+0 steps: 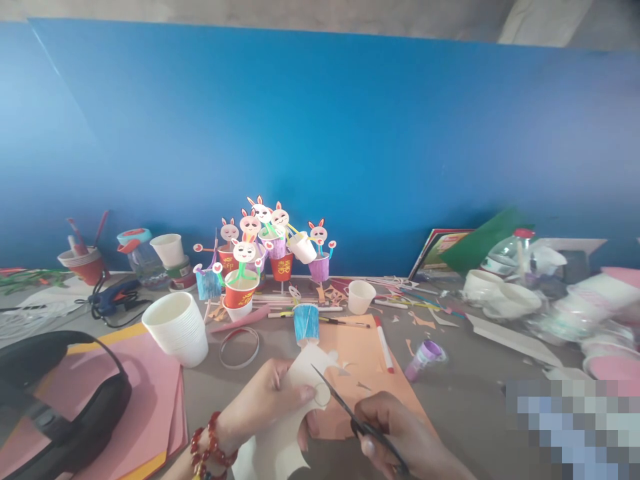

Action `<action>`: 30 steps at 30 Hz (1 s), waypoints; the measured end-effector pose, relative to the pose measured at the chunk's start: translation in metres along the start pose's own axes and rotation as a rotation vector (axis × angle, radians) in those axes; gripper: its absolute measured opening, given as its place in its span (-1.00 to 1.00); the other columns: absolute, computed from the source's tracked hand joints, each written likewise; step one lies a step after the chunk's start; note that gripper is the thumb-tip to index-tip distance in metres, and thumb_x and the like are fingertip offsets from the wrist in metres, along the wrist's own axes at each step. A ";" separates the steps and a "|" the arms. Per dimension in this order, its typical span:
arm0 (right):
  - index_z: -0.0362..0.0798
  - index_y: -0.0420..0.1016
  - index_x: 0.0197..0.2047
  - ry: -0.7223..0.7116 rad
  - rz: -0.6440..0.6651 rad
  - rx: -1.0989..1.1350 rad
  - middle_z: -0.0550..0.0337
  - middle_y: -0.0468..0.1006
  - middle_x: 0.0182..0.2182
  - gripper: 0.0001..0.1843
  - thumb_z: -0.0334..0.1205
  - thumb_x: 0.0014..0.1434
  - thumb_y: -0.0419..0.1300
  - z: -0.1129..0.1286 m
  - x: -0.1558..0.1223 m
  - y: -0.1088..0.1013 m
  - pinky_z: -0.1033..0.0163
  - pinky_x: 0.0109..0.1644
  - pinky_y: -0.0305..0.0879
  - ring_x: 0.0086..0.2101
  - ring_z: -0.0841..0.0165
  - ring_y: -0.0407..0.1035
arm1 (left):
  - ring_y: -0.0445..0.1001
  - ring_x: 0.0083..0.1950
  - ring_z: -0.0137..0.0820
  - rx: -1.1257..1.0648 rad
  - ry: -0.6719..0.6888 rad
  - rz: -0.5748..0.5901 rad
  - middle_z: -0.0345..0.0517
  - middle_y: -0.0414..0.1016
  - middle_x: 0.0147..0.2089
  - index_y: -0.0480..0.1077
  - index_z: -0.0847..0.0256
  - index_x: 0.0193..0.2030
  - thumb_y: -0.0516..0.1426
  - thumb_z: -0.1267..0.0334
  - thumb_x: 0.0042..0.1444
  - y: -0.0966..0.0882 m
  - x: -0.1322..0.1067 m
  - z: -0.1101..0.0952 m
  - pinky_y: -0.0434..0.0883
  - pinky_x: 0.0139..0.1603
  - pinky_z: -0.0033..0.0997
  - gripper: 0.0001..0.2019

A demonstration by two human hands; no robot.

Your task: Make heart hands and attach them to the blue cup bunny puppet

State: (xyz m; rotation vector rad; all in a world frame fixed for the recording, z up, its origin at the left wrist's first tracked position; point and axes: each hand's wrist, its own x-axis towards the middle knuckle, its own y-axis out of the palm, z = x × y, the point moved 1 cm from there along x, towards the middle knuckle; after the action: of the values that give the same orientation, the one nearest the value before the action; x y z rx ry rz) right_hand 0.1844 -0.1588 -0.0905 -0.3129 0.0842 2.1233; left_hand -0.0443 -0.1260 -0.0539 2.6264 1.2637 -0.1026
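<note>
My left hand, with a red bead bracelet at the wrist, pinches a sheet of cream paper low in the middle of the view. My right hand grips black scissors whose blades are open against the paper's right edge, beside a rounded cut shape. Under the paper lies an orange sheet with cut-out holes.
A stack of white paper cups, a blue-wrapped cup, a red marker, a purple glue stick and a tape ring lie close by. Bunny-faced cup crafts stand at the back. Pink sheets and a black bag sit left.
</note>
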 end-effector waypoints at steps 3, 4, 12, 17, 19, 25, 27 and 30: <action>0.00 0.19 -0.64 0.013 -0.005 -0.027 0.46 0.18 -0.81 -0.30 0.48 -0.18 0.30 -0.001 -0.001 -0.002 0.46 -0.71 -0.12 -0.77 0.55 0.12 | 0.48 -0.66 -0.47 -0.007 0.019 0.017 0.00 0.64 -0.49 0.53 0.31 -0.41 0.25 0.04 0.11 -0.001 0.000 0.000 0.38 -0.60 -0.55 -0.68; 0.00 0.19 -0.63 0.006 -0.003 -0.037 0.45 0.19 -0.81 -0.30 0.48 -0.17 0.29 -0.002 -0.001 -0.002 0.46 -0.71 -0.13 -0.77 0.56 0.13 | 0.48 -0.66 -0.47 -0.013 0.019 0.019 -0.01 0.64 -0.48 0.52 0.31 -0.41 0.25 0.04 0.12 -0.001 0.000 0.000 0.38 -0.60 -0.55 -0.68; 0.02 0.16 -0.65 -0.019 -0.013 0.005 0.49 0.12 -0.84 -0.29 0.48 -0.21 0.31 -0.006 0.000 -0.003 0.44 -0.73 -0.12 -0.79 0.56 0.08 | 0.47 -0.69 -0.43 0.000 -0.015 0.014 0.00 0.64 -0.49 0.53 0.31 -0.42 0.26 0.02 0.09 0.001 -0.002 -0.006 0.29 -0.70 -0.55 -0.67; 0.01 0.18 -0.66 0.018 -0.024 -0.029 0.47 0.16 -0.83 -0.27 0.53 -0.28 0.30 0.001 -0.002 -0.003 0.43 -0.72 -0.13 -0.79 0.58 0.05 | 0.47 -0.69 -0.43 0.012 -0.020 0.027 0.00 0.63 -0.51 0.52 0.31 -0.45 0.26 -0.01 0.08 0.000 -0.003 -0.007 0.28 -0.70 -0.55 -0.64; 0.01 0.16 -0.68 0.009 -0.024 -0.065 0.47 0.14 -0.84 -0.26 0.54 -0.27 0.29 0.002 -0.002 -0.004 0.42 -0.71 -0.16 -0.79 0.59 0.03 | 0.46 -0.69 -0.43 0.010 -0.028 0.039 -0.01 0.62 -0.52 0.52 0.31 -0.43 0.26 -0.02 0.07 -0.002 -0.003 -0.006 0.28 -0.71 -0.56 -0.64; 0.04 0.08 -0.68 -0.039 -0.066 -0.079 0.48 0.11 -0.82 -0.28 0.47 -0.20 0.31 -0.004 0.000 -0.006 0.41 -0.71 -0.21 -0.77 0.58 -0.02 | 0.55 -0.54 -0.35 0.081 0.006 -0.012 -0.03 0.63 -0.41 0.51 0.28 -0.19 0.24 0.03 0.12 -0.001 0.000 -0.008 0.45 -0.50 -0.44 -0.68; 0.04 0.07 -0.67 -0.010 -0.094 -0.034 0.47 0.15 -0.83 -0.29 0.46 -0.22 0.31 -0.009 0.001 -0.005 0.42 -0.73 -0.19 -0.79 0.57 0.03 | 0.60 -0.24 -0.24 0.237 0.185 -0.220 0.01 0.64 -0.19 0.49 0.23 -0.05 0.21 0.09 0.18 -0.001 -0.001 -0.011 0.51 -0.20 -0.33 -0.71; 0.04 0.12 -0.61 -0.015 -0.110 0.007 0.49 0.14 -0.82 -0.32 0.45 -0.22 0.30 -0.015 0.004 -0.003 0.44 -0.73 -0.20 -0.79 0.57 0.05 | 0.45 0.10 -0.11 0.480 0.572 -0.643 0.06 0.54 0.06 0.51 0.11 -0.02 0.20 0.17 0.20 -0.001 -0.013 -0.006 0.35 0.17 -0.14 -0.77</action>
State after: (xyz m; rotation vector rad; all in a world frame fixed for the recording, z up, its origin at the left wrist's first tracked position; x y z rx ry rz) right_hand 0.1876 -0.1569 -0.1061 -0.2908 0.0636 2.0160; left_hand -0.0541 -0.1339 -0.0460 2.5726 2.5263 0.3025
